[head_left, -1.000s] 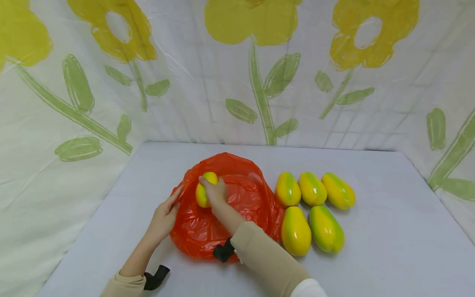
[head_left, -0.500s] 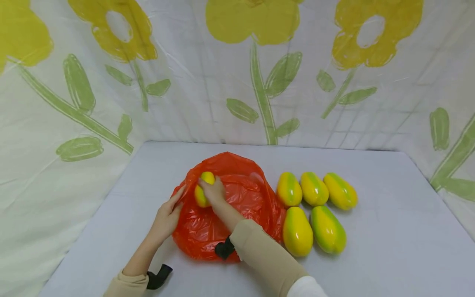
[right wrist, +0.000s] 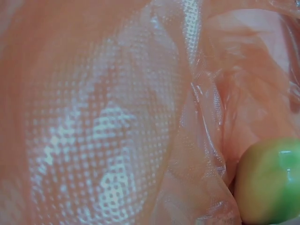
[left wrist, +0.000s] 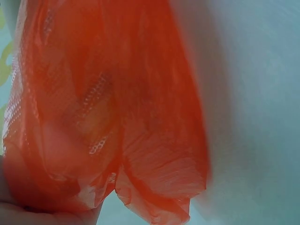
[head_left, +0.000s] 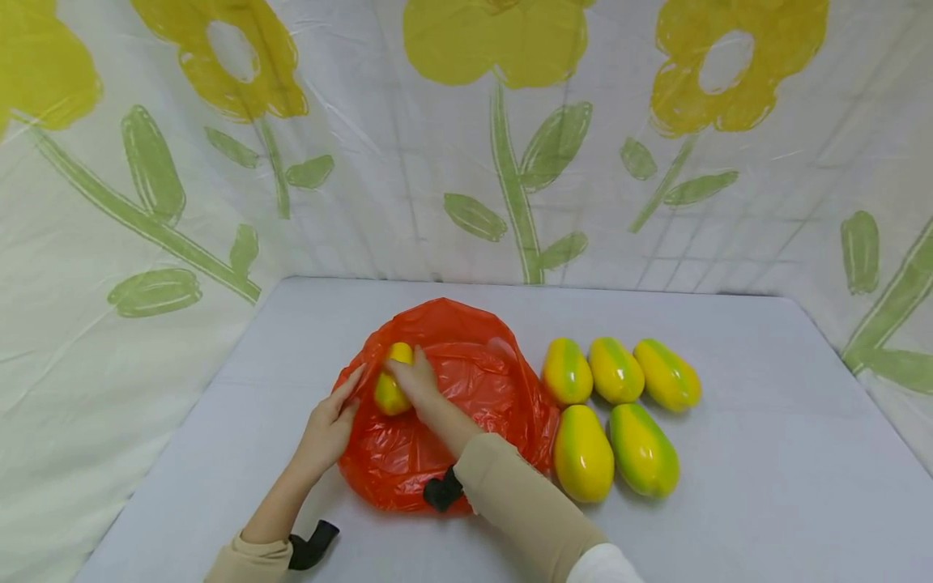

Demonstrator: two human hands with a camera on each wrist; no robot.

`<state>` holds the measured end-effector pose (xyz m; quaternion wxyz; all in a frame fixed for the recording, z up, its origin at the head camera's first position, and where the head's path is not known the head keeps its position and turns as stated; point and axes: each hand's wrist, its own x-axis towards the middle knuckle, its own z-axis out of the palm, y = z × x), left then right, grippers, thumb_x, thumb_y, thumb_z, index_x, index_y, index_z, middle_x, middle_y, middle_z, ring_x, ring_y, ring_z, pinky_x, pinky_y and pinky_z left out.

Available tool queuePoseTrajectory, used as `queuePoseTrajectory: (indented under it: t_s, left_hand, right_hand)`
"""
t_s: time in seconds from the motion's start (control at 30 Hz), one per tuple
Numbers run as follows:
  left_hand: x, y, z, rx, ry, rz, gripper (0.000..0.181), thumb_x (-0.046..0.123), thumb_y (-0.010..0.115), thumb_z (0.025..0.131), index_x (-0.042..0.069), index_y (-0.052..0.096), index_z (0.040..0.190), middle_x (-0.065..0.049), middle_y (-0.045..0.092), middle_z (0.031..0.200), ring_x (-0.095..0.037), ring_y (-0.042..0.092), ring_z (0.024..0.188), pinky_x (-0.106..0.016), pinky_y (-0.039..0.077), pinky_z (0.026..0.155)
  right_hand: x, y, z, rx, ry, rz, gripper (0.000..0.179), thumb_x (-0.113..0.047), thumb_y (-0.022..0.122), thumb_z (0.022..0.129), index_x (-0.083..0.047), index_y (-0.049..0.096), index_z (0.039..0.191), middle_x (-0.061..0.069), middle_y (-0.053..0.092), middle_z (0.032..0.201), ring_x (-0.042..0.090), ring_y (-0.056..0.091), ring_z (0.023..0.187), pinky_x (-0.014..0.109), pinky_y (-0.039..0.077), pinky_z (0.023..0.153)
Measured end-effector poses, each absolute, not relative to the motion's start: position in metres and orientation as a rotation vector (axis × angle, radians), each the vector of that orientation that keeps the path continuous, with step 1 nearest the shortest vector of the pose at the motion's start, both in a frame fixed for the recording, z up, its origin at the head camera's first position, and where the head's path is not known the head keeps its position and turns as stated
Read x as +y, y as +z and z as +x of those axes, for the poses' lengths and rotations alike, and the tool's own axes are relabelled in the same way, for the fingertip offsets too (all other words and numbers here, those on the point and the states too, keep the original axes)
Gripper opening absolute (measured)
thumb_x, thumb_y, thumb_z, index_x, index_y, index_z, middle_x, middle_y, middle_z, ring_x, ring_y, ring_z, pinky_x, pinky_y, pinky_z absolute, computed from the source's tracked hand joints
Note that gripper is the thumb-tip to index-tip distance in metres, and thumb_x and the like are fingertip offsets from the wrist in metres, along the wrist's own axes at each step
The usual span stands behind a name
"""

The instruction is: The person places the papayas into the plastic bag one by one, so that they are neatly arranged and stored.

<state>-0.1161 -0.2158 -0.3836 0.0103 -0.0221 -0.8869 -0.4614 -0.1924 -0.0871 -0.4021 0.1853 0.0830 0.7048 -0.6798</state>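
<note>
A person's right hand is gripping a yellow fruit inside an open red plastic bag, fingers clasping its sides, while five yellow-green fruits are lying beside the bag on the surface. The left hand is touching the bag's left side, though whether its fingers are pinching the plastic one cannot tell; keeping that wall steady and resting the fruit on the bottom before releasing should be serving the step best
</note>
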Motion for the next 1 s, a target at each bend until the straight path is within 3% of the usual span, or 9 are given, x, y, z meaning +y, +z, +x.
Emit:
queuePoseTrajectory:
  t_s: [0.2,0.73,1.0]
  left_hand:
    - [-0.215,-0.383,-0.117,-2.751,-1.456,-0.078,0.049,-0.004,0.041,0.099,-0.002,0.035,0.147,-0.031,0.040,0.144,-0.046,0.034,0.135,-0.058,0.027,0.110]
    - [-0.211,-0.382,-0.117,-2.778,-1.461,-0.055,0.050,-0.004,0.040,0.099,-0.002,0.034,0.148,-0.030,0.038,0.145,-0.046,0.032,0.136,-0.058,0.027,0.109]
    - [-0.214,-0.382,-0.118,-2.791,-1.439,-0.064,0.050,-0.003,0.039,0.099,-0.001,0.034,0.149,-0.030,0.038,0.145,-0.047,0.033,0.135,-0.059,0.028,0.108]
  right_hand:
    - [-0.086,-0.407,-0.196,2.064,-1.951,0.178,0.068,-0.019,0.060,0.094,-0.009,0.028,0.153,0.014,0.051,0.130,0.032,0.053,0.112,0.052,0.047,0.096]
    - [-0.079,-0.407,-0.201,2.158,-1.832,0.120,0.069,-0.026,0.058,0.097,-0.005,0.025,0.153,0.017,0.051,0.131,0.031,0.055,0.110,0.048,0.049,0.096]
    - [-0.060,-0.393,-0.206,2.122,-1.830,0.178,0.074,-0.035,0.059,0.096,-0.001,0.026,0.152,0.017,0.033,0.154,0.034,0.035,0.138,0.050,0.031,0.112]
